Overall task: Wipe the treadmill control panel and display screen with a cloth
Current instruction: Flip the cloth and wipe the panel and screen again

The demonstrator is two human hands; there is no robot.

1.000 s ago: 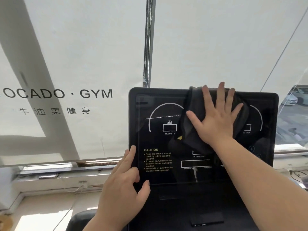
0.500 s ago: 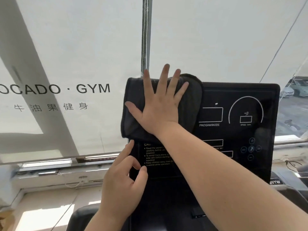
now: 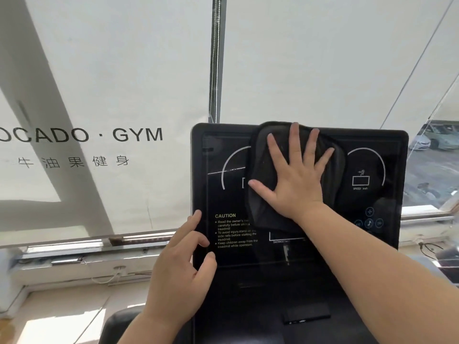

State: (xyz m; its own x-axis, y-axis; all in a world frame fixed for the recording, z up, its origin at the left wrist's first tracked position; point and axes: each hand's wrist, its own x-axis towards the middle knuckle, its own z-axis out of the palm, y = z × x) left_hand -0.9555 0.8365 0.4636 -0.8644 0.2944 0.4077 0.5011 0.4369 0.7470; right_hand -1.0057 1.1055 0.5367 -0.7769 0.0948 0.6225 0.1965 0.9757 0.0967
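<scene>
The black treadmill display screen [image 3: 372,244] stands upright in front of me, with white dial markings and a CAUTION text at lower left. A dark grey cloth [image 3: 263,207] lies flat against the upper middle of the screen. My right hand [image 3: 295,180] presses on the cloth with its fingers spread wide. My left hand [image 3: 181,271] holds the screen's lower left edge, thumb on the glass and fingers curled around the side. The lower control panel [image 3: 260,301] below the screen is dark and partly covered by my arms.
White roller blinds [image 3: 111,70] with gym lettering hang behind the treadmill. A window frame post [image 3: 215,58] rises behind the screen. Parked cars [image 3: 437,140] show through glass at the right. A windowsill with cables [image 3: 74,266] runs along the lower left.
My right hand slid the cloth from the screen's centre-right to its top left corner, then back to the upper middle. My left hand stayed on the lower left edge.
</scene>
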